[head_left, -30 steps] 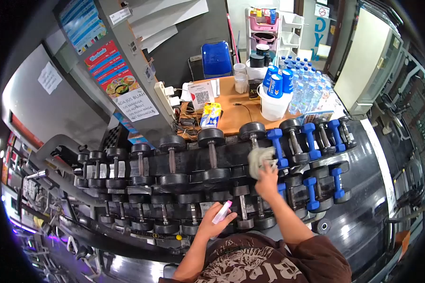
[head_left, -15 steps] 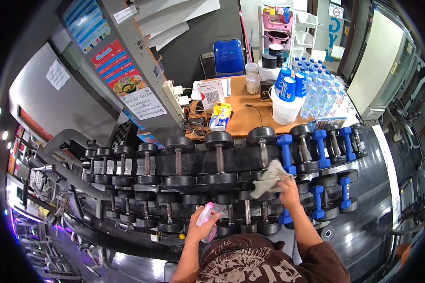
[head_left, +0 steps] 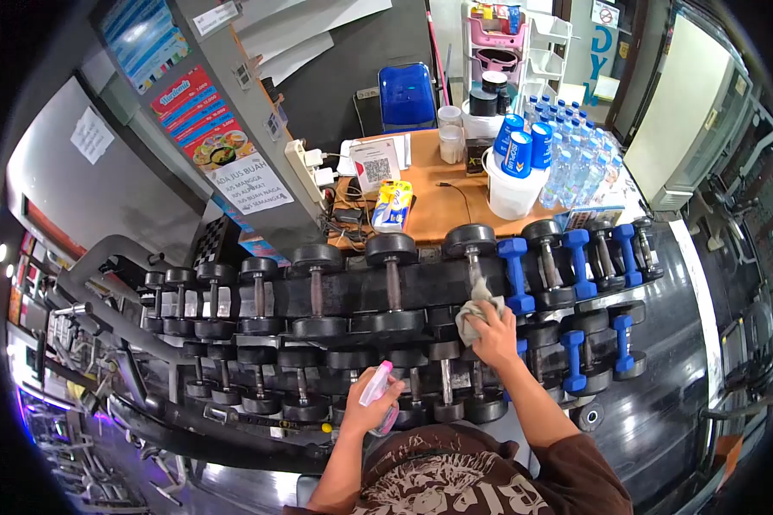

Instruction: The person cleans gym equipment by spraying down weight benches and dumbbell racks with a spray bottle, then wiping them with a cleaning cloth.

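Note:
My right hand (head_left: 495,338) is closed on a crumpled pale cloth (head_left: 472,323). The cloth lies against the near end of a black dumbbell (head_left: 471,237) on the upper rack row, covering that end. Next to it on the right stands a blue dumbbell (head_left: 515,275). Wrapped round a clear spray bottle (head_left: 375,386) with a pink top is my left hand (head_left: 368,407), held over the lower row. A black dumbbell with a metal handle (head_left: 446,378) sits in that row, between my two hands.
Behind the rack, an orange-brown table (head_left: 429,206) bears a white bucket (head_left: 514,193) with blue cups, several water bottles (head_left: 575,167) and a yellow packet (head_left: 392,206). A blue chair (head_left: 406,94) stands beyond. Gym machine arms (head_left: 103,266) are at left.
My right hand and the cloth have moved left and slightly down, and the cloth is more bunched under the fingers. The left hand still holds the spray bottle. The view has shifted slightly.

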Available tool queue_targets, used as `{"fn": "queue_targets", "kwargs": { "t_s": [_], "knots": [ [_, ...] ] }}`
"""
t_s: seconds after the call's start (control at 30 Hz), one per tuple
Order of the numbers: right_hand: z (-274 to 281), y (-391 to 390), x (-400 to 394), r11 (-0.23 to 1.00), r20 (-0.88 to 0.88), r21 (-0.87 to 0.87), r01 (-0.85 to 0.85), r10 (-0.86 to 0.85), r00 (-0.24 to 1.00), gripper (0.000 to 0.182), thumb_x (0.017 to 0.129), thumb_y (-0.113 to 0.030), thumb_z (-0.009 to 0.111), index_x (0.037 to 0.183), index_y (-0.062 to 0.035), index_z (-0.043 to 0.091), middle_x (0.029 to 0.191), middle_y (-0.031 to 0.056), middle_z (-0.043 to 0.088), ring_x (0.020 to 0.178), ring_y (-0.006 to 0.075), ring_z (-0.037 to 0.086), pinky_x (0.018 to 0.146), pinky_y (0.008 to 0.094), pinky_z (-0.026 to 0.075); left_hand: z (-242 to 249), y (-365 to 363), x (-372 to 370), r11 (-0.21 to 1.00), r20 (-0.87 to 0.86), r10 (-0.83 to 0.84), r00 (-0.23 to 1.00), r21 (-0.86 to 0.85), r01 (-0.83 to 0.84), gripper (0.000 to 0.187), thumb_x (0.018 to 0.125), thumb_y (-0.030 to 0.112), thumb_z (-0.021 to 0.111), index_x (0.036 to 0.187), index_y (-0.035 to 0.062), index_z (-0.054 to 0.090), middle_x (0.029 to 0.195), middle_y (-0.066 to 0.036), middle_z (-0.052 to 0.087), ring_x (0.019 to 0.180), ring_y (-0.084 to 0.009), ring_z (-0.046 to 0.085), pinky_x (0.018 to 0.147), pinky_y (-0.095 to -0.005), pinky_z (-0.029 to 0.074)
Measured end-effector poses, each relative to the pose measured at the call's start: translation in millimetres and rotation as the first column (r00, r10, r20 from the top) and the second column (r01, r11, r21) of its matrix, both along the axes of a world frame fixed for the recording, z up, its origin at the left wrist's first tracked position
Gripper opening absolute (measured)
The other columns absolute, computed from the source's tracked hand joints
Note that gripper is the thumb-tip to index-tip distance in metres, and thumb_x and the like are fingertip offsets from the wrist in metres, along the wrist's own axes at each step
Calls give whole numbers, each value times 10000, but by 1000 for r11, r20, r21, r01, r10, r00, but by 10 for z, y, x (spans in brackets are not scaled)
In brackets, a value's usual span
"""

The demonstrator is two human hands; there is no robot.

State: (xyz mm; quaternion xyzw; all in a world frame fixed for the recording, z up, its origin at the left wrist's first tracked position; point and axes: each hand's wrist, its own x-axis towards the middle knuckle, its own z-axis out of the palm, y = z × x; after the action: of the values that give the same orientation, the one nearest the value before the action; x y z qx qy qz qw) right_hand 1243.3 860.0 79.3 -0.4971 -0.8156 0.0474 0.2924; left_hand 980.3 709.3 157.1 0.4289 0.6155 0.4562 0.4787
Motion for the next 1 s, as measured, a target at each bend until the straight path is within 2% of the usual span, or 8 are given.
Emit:
{"fn": "queue_targets", "kwargs": {
  "t_s": [0.13,0.27,0.5,0.77,0.8,0.87,0.97,1.0],
  "knots": [
    [-249,-13,115,977,-324,-27,209,-207,923,366,722,5,596,1056,-67,728,1279,168,573,1123,376,560,999,470,435,-57,-99,-196,999,-49,43,998,-14,-44,178,889,109,754,961,9,625,800,-35,634,638,-110,621,603,-278,510],
    [-475,199,327,822,-569,-450,349,-566,597,334,768,-2,543,1075,39,669,1285,208,538,1200,419,502,1052,485,396,-127,-196,-333,994,23,110,994,-8,-110,213,882,147,778,927,0,630,812,-44,611,617,-123,657,576,-278,513],
    [-224,-17,-218,906,-214,-66,417,-421,881,534,829,-204,678,1290,38,560,1448,273,407,1299,453,391,1089,598,300,-106,33,-167,1000,49,22,999,4,-23,212,876,150,784,926,13,629,806,-36,623,621,-107,643,580,-272,513],
    [-291,319,778,959,-332,-276,69,-163,929,191,865,-65,635,1041,9,634,1011,236,625,969,453,612,860,484,498,282,446,140,986,-45,-142,989,77,145,212,896,187,783,918,28,645,814,-10,570,634,-98,633,583,-274,514],
    [-194,468,771,977,-470,-149,155,-208,858,134,887,-70,660,1011,-19,650,970,193,644,957,380,644,835,437,514,279,488,162,980,-105,-159,982,105,170,218,895,191,784,904,26,642,807,-15,566,642,-107,631,593,-280,511],
    [358,796,655,937,-672,-223,268,-347,654,162,971,-153,641,1011,5,636,926,144,650,860,257,633,807,388,500,288,676,199,960,-232,-181,956,168,223,233,894,198,785,875,20,635,794,-25,558,659,-125,628,612,-293,504],
    [885,1354,539,951,-822,-194,242,-292,488,258,987,-238,652,1022,17,636,891,144,671,843,226,618,789,364,489,728,961,478,991,-36,-135,990,11,136,277,885,228,793,839,15,623,781,-44,555,687,-158,602,642,-322,484],
    [983,1522,481,959,-841,-177,223,-265,472,251,979,-230,659,1025,16,640,901,142,668,850,227,616,801,364,488,518,1080,466,981,-190,-121,974,124,147,298,870,239,805,816,16,615,773,-61,556,703,-181,575,654,-336,466]
  ]
}}
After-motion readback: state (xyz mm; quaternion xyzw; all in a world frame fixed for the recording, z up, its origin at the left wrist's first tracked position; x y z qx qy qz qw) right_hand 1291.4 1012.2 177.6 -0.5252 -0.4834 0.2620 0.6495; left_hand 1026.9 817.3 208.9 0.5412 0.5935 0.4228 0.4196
